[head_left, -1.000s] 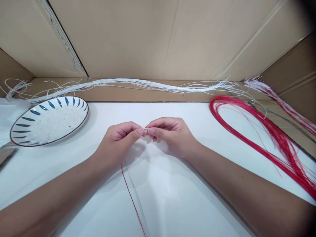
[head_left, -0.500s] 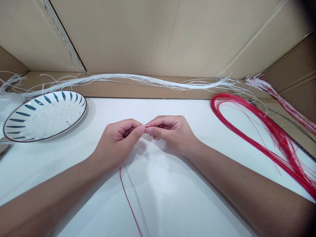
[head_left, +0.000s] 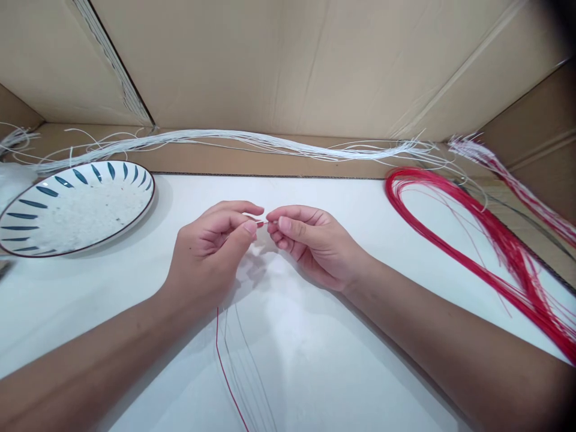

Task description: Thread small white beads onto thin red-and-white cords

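We list: left hand (head_left: 209, 249), pinching a red cord (head_left: 260, 224); right hand (head_left: 324, 243), pinching a sliver (head_left: 269, 222) at its tip, too fine for us to identify. Cord end between hands, middle hidden by left hand, tail cut off below. Beyond: plate (head_left: 31, 201); white strands (head_left: 252, 139); red coil (head_left: 508, 252), cut off right.

Bright, soft light, seemingly overhead; pale sheen mid-counter (head_left: 324, 360). Faint, soft shadows under fingers (head_left: 240, 243) and beside plate (head_left: 27, 209). Wide-angle stretch at the sides, top right corner dark. Fine detail at fingertips soft.
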{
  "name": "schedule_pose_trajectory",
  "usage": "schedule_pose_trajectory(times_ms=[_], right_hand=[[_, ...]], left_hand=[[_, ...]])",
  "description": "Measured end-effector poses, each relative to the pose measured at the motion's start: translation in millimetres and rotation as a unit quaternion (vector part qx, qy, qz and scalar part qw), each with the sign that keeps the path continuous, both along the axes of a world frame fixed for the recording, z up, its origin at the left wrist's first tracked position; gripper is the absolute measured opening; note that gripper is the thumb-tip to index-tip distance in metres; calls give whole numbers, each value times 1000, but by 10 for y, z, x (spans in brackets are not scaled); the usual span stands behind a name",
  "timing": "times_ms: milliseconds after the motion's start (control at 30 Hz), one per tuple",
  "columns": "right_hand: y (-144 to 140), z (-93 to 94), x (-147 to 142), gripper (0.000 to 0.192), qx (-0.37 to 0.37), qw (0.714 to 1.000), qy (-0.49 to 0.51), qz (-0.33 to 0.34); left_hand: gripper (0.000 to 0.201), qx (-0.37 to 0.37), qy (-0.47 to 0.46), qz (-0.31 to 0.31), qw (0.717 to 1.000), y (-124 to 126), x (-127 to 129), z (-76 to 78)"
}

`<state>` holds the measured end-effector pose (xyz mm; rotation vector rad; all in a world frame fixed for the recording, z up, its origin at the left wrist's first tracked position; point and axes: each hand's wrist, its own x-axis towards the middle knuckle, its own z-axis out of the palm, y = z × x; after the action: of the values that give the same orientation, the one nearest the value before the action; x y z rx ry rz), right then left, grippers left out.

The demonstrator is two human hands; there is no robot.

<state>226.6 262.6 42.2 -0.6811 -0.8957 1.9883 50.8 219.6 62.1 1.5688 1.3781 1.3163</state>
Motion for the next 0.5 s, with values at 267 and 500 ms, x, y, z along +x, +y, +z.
schedule_pose_trajectory(times_ms=[267, 500], right_hand=[[-1, -22, 3, 13, -12, 998, 31, 46], [4, -23, -5, 13, -1, 998, 37, 43]], left_hand=[[20, -49, -52, -14, 997, -25, -2, -23], [20, -45, -45, -12, 998, -31, 20, -18]])
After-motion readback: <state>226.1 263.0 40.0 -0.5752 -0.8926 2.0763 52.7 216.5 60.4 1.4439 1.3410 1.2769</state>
